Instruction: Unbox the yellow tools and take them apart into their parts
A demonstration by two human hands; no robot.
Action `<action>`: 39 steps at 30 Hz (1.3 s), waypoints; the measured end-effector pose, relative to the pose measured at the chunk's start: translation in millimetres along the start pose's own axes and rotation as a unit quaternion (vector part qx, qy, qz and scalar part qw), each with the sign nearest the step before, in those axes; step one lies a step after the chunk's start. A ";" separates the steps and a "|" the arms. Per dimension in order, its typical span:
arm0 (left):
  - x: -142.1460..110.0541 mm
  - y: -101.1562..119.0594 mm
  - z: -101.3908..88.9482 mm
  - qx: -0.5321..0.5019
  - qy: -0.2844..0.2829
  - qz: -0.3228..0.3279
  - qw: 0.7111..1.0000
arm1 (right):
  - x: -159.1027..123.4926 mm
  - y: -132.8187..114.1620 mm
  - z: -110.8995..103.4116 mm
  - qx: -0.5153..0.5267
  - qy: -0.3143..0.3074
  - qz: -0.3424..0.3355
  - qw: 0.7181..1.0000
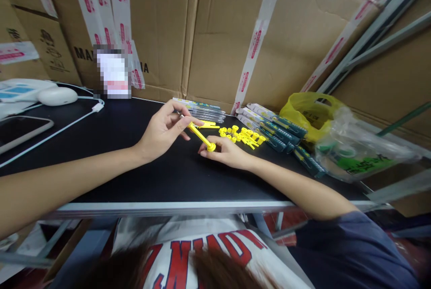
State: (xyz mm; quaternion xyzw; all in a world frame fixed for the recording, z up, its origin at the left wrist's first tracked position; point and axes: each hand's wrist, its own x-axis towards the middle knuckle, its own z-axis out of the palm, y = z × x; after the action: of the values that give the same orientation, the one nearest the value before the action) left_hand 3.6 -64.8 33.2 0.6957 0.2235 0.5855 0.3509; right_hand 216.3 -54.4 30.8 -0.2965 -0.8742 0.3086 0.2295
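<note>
A slim yellow plastic rod with a round flanged end (201, 137) is held slantwise above the black tabletop. My left hand (167, 126) pinches its upper end between thumb and fingers. My right hand (227, 151) is closed around the lower, flanged end, its fingertips partly hidden behind the rod. Just beyond my hands lies a cluster of small yellow plastic parts (247, 136), some knob-shaped and some thin. Longer flat yellow pieces (209, 124) lie behind the rod. Several clear, shiny slim packs or tubes (210, 115) are stacked at the back.
Dark green and white slim boxes (281, 131) lie stacked to the right. Beside them are a yellow plastic bag (299, 111) and a clear bag (357, 154). A phone (23, 129), white case (58, 96) and cable (63, 132) lie left. Tall cardboard (222, 33) stands behind.
</note>
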 end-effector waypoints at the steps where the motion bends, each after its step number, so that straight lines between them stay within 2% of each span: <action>1: 1.3 -0.7 -0.7 0.000 0.013 0.000 1.000 | 0.8 1.4 -0.1 0.010 0.006 0.011 1.000; 9: 13.6 -8.5 -8.1 -0.014 0.122 -0.046 0.991 | 4.1 7.5 -6.4 0.102 0.030 0.024 0.994; 13: 16.7 -19.8 -13.4 -0.008 0.137 -0.096 0.986 | 4.9 8.4 -9.5 0.147 0.060 0.022 0.987; 15: 16.7 -25.4 -16.3 0.043 0.133 -0.082 0.987 | 5.0 7.3 -9.9 0.175 0.071 0.026 0.982; 18: 14.4 -26.5 -18.4 0.174 0.097 -0.003 0.980 | 4.1 3.8 -8.9 0.191 0.067 0.028 0.979; 21: 9.3 -17.9 -15.7 0.285 0.016 0.077 0.955 | 2.1 0.6 -6.6 0.188 0.042 0.020 0.981; 24: 3.5 -9.5 -10.6 0.342 -0.114 0.132 0.923 | 0.3 -1.0 -4.3 0.171 0.020 0.012 0.985; 26: 0.4 -8.0 -7.9 0.362 -0.195 0.146 0.900 | -0.4 -1.8 -3.6 0.158 0.012 0.009 0.987; 28: -1.7 -9.7 -6.6 0.377 -0.241 0.140 0.883 | -0.8 -2.5 -3.6 0.151 0.010 0.010 0.988; 30: -2.7 -12.7 -6.5 0.383 -0.255 0.122 0.880 | -0.7 -2.8 -4.0 0.150 0.012 0.012 0.989; 35: -3.2 -16.7 -8.4 0.376 -0.246 0.073 0.890 | 0.9 -1.1 -5.6 0.180 0.046 0.028 0.982; 39: -3.9 -17.3 -9.2 0.391 -0.256 0.075 0.881 | 2.3 0.3 -6.1 0.207 0.062 0.042 0.976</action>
State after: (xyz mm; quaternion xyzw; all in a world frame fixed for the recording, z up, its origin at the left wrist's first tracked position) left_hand -4.5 -54.2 18.3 0.9168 0.2835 0.2767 0.0504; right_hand 218.3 -50.2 35.4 -0.2980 -0.7622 0.4730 0.3264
